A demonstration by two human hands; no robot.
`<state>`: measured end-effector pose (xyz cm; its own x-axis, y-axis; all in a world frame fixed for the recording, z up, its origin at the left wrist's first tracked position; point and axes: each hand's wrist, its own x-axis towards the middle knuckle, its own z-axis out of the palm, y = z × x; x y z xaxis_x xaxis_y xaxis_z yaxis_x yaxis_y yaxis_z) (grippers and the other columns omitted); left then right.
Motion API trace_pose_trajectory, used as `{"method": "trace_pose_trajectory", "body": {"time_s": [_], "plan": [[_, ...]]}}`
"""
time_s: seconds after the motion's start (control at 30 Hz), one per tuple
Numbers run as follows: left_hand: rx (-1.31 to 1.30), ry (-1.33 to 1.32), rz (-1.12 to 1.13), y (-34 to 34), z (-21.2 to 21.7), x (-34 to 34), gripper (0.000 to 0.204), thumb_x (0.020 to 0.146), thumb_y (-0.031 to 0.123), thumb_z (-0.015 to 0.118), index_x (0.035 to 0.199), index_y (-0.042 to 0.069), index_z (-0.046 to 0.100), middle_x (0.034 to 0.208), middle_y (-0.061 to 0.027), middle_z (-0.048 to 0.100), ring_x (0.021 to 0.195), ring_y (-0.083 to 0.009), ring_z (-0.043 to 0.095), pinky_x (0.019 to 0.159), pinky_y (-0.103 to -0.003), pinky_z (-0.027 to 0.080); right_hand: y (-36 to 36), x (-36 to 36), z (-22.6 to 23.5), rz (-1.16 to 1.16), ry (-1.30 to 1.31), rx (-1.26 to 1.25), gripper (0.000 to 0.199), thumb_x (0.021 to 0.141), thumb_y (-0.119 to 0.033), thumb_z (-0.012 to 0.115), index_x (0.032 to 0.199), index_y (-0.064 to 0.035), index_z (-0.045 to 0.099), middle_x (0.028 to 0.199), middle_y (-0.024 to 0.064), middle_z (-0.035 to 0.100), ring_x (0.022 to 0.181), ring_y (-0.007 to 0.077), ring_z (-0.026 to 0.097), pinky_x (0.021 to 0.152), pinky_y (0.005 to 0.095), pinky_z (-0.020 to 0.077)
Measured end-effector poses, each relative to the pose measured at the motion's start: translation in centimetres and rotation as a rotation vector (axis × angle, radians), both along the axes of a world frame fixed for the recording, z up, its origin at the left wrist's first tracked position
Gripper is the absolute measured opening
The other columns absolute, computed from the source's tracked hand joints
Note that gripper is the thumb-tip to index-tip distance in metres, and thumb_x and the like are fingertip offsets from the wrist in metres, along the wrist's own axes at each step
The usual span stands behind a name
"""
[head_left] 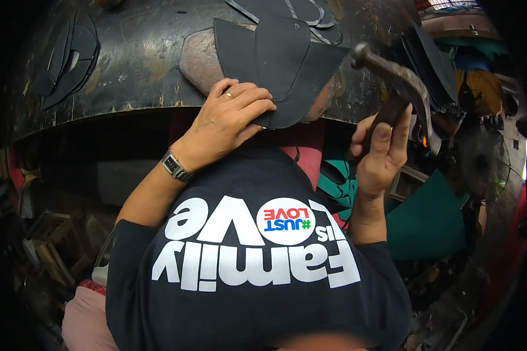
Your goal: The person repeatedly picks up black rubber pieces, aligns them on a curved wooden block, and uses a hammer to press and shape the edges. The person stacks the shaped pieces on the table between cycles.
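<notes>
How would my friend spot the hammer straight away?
Find the big dark table across the top. Near its right side, the right hand holds the hammer. Unlike the flat black pieces nearby, it has a round knob and a long curved end.

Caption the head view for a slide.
Left hand resting on black sheet pieces atop a slab; right hand gripping a hammer.

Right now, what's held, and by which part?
Right hand: hammer, held by its handle. Left hand: on the near edge of the black piece; can't tell whether it grips or only presses.
</notes>
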<state>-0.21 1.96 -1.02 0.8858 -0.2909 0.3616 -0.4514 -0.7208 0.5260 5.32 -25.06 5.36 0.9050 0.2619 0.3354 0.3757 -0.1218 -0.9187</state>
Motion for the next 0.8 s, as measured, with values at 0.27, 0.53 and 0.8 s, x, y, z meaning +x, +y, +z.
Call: {"method": "trace_pose_trajectory", "body": {"time_s": [0.27,0.53,0.8], "plan": [[0.042,-0.013,0.022,-0.7,0.2,0.0,0.065,0.070,0.008,0.085,0.131,0.014,0.064,0.125,-0.0039,0.061,0.121,-0.0234,0.057,0.111,-0.045,0.038,0.1,1.8,-0.5,0.112,0.083,-0.556,0.041,0.101,-0.013,0.067,0.141,-0.0050,0.061,0.093,0.0134,0.075,0.078,0.0186,0.071,0.074,0.0296,0.0544],[0.108,-0.012,0.024,-0.1,0.5,-0.7,0.081,0.061,0.012,0.091,0.137,0.016,0.062,0.121,-0.0032,0.059,0.115,-0.0231,0.055,0.107,-0.043,0.038,2.1,2.1,-2.3,0.050,0.055,-0.613,0.043,0.100,-0.014,0.068,0.142,-0.0068,0.061,0.101,0.0248,0.073,0.085,0.0376,0.073,0.078,0.0369,0.0562],[0.122,-0.009,0.064,-1.3,0.6,0.4,0.087,0.059,0.013,0.091,0.141,0.016,0.061,0.111,-0.0039,0.057,0.109,-0.0245,0.055,0.104,-0.042,0.038,1.1,2.6,0.0,0.054,0.035,0.067,0.043,0.104,-0.012,0.063,0.145,0.0006,0.057,0.079,0.0030,0.067,0.066,0.0086,0.057,0.062,0.0252,0.0482]]}}
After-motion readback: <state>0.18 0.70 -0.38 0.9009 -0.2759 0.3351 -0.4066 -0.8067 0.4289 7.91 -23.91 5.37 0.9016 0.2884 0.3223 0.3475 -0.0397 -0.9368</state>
